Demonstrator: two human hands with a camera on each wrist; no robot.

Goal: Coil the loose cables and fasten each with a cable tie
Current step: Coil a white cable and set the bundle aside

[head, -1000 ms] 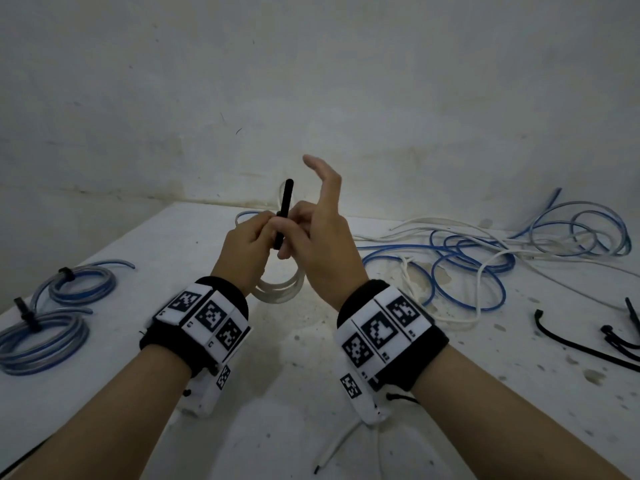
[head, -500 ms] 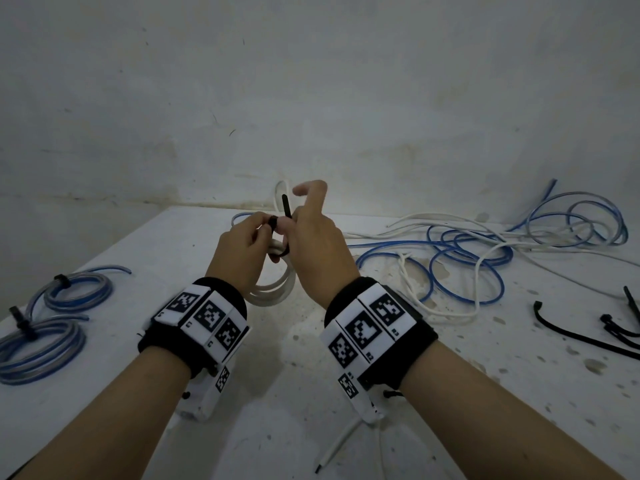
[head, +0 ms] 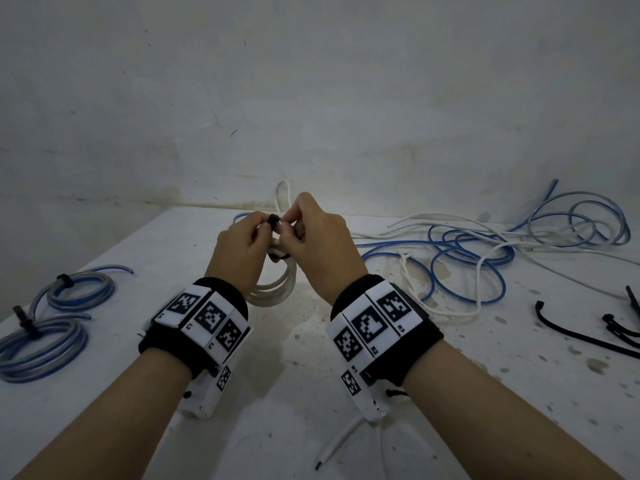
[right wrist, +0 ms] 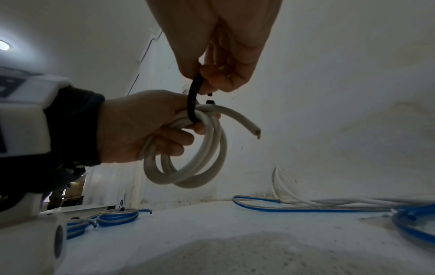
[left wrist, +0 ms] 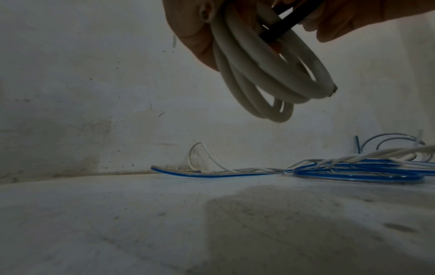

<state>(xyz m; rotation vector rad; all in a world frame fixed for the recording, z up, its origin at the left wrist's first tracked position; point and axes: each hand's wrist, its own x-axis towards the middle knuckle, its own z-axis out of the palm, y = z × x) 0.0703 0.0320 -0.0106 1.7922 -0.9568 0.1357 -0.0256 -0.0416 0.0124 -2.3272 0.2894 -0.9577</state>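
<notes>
A coiled white cable (head: 273, 289) (left wrist: 263, 74) (right wrist: 188, 167) hangs above the table, gripped at its top by my left hand (head: 242, 251) (right wrist: 141, 128). A black cable tie (head: 274, 221) (left wrist: 282, 24) (right wrist: 193, 100) loops around the coil's top. My right hand (head: 311, 240) (right wrist: 219, 55) pinches the tie just above the coil, fingertips meeting the left hand's. One cut end of the white cable (right wrist: 256, 133) sticks out to the right.
Two tied blue coils (head: 45, 327) (right wrist: 117, 217) lie at the table's left edge. Loose blue and white cables (head: 485, 251) (left wrist: 353, 169) (right wrist: 306, 206) sprawl at the back right. Spare black cable ties (head: 595, 334) lie at the right. A white cable end (head: 332, 448) lies near the front.
The long upright tail of the tie has gone down into my fingers. My right index finger, raised before, has curled in and now pinches the tie; both hands stay together.
</notes>
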